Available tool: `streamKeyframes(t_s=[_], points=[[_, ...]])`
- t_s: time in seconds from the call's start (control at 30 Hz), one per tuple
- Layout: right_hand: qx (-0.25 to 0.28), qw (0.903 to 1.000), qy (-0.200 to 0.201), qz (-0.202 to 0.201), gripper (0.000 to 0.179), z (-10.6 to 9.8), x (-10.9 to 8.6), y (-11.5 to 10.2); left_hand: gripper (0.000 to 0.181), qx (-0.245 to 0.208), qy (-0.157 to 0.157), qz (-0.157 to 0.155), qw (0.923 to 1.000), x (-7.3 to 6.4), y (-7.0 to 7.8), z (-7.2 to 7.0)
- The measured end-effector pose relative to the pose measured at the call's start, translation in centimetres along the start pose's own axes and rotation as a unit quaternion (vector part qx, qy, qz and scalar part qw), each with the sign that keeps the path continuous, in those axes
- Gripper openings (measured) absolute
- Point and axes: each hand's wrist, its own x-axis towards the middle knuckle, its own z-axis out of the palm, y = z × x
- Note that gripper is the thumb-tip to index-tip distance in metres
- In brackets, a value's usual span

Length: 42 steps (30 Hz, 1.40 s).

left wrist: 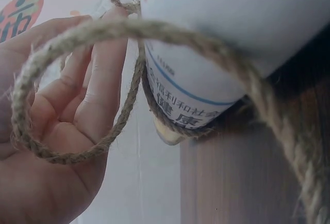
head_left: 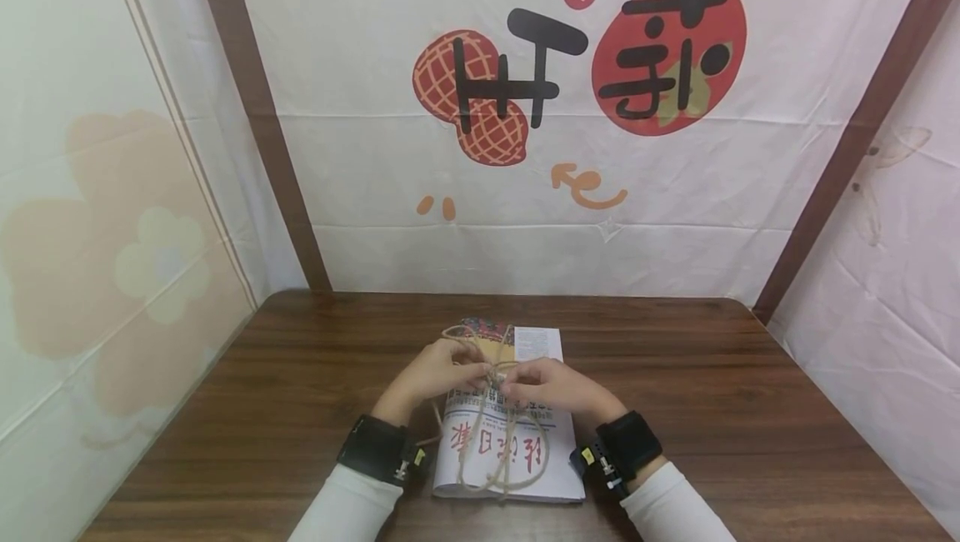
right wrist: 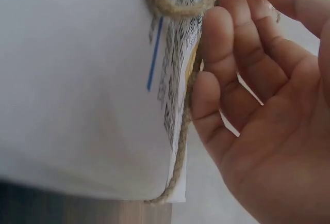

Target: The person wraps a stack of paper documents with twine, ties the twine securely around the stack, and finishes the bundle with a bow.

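Note:
A folded newspaper (head_left: 450,471) lies on the table with tan jute twine (head_left: 547,447) wrapped round it. My left hand (head_left: 444,371) comes in from the left and pinches the twine near the crossing at the paper's middle. Opposite it, my right hand (head_left: 558,385) pinches twine at the same crossing, fingertips close to the left ones. In the left wrist view, a loose loop of twine (left wrist: 67,158) hangs in front of the palm. One strand (right wrist: 180,154) runs along the paper beside the bent right fingers in the right wrist view. The fingertips partly hide the crossing.
The brown wood-grain table (head_left: 315,409) extends to both sides of the newspaper. Behind it hangs a white printed cloth (head_left: 360,167), with more cloth walls at left and right. Each wrist wears a black strap (head_left: 378,449) with a small device.

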Motion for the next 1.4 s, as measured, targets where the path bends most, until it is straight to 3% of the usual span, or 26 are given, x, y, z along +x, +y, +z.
streamKeyframes(t_s=[0.33,0.43,0.57,0.67,0.73,0.83,1.0,1.13,1.23,1.4], points=[[-0.076,0.9924,-0.092,0.03,0.011,-1.3,-1.6,0.0,0.026,-0.024,0.001,-0.007,0.9997,-0.1,-0.1,-0.1],[-0.104,0.9924,-0.057,0.034,0.007,-2.7,-2.6,-0.1,0.024,-0.031,-0.003,-0.007,0.9995,0.0,-0.1,-0.1],[-0.118,0.991,0.058,0.029,0.014,-5.9,-5.1,0.5,0.024,-0.032,-0.006,-0.006,0.9994,-0.1,-0.2,-0.2],[-0.132,0.9815,0.135,0.031,0.021,-8.5,-7.8,0.9,0.025,-0.028,-0.006,-0.007,0.9996,-0.1,-0.3,-0.2],[-0.143,0.9754,0.162,0.044,0.024,-10.1,-9.7,1.2,0.025,-0.024,-0.005,-0.008,0.9997,-0.1,-0.3,-0.2],[-0.165,0.9664,0.176,0.09,0.024,-11.8,-12.5,1.5,0.025,-0.018,0.001,-0.013,0.9997,-0.1,-0.3,-0.3],[-0.184,0.9548,0.137,0.19,0.028,-13.2,-15.3,2.6,0.023,-0.012,0.008,-0.014,0.9998,-0.1,-0.1,-0.2],[-0.199,0.949,0.125,0.211,0.028,-12.8,-15.0,2.9,0.024,-0.006,0.012,-0.013,0.9998,-0.1,-0.1,-0.2],[-0.214,0.9539,0.134,0.162,0.026,-11.9,-13.3,2.0,0.025,0.001,0.012,-0.011,0.9999,-0.1,-0.1,-0.2],[-0.187,0.9721,0.115,0.083,0.024,-9.2,-9.0,0.2,0.027,0.007,0.015,-0.009,0.9998,-0.1,-0.2,-0.3]])
